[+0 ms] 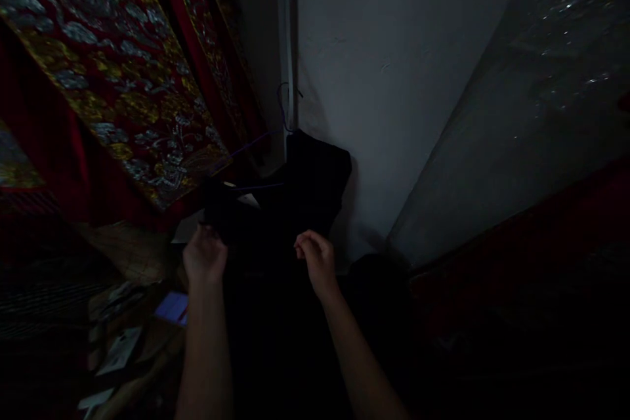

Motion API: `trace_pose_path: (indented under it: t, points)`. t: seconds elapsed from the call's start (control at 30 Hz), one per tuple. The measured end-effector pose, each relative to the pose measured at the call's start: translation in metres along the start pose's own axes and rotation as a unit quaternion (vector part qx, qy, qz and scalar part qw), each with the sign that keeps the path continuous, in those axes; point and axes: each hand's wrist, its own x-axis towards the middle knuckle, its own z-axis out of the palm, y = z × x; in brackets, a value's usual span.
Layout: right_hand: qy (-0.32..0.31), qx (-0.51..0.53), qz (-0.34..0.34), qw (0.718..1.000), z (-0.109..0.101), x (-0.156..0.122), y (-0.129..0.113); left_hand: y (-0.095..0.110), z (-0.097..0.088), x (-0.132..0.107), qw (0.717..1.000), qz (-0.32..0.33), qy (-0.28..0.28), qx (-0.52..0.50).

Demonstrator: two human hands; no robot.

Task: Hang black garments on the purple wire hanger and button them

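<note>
The scene is very dark. A black garment (315,177) hangs in front of me on a thin purple hanger (249,144), whose hook loops up near a narrow vertical pole. A small white label (249,200) shows in the garment's opening. My left hand (205,252) is at the garment's left side, its fingers curled on the dark cloth and partly hidden. Over the garment's right part, my right hand (315,256) is closed, thumb against bent fingers, pinching the black cloth. The lower garment merges into shadow.
Red cloths with gold and silver embroidery (132,98) hang at the left. Behind the garment stand the pole (290,33) and a pale wall (388,65). Clear plastic sheeting (556,72) covers the right side. Papers (121,349) and a bluish card (172,308) lie at lower left.
</note>
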Motion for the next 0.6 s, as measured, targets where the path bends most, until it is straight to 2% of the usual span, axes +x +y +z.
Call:
trace_pose_path:
  t: [0.07,0.13,0.2,0.27,0.37,0.5,0.57,0.6]
  points:
    - [-0.007,-0.010,-0.001,1.000,-0.002,-0.001,0.002,-0.024,-0.010,-0.022,0.999,-0.044,-0.014,0.005]
    - [-0.006,-0.032,-0.017,0.999,-0.004,-0.003,0.004,-0.043,-0.008,-0.040,0.995,-0.068,-0.075,0.026]
    - [-0.019,-0.064,-0.050,0.997,-0.003,-0.006,0.005,-0.055,0.000,-0.053,0.985,-0.050,-0.145,0.073]
    - [-0.059,-0.085,-0.075,0.992,0.001,-0.011,0.005,-0.063,0.009,-0.065,0.967,0.003,-0.195,0.162]
    - [-0.112,-0.065,-0.066,0.989,0.006,-0.017,0.007,-0.069,0.015,-0.081,0.910,0.087,-0.254,0.317]
    - [-0.108,-0.069,-0.048,0.991,0.000,-0.014,0.006,-0.072,0.014,-0.089,0.842,0.167,-0.317,0.404]
    - [-0.140,-0.101,-0.033,0.985,-0.010,-0.007,-0.003,-0.072,0.010,-0.083,0.812,0.164,-0.362,0.428]
    - [-0.165,-0.117,-0.024,0.979,-0.016,-0.001,-0.010,-0.072,0.007,-0.079,0.792,0.136,-0.398,0.442]
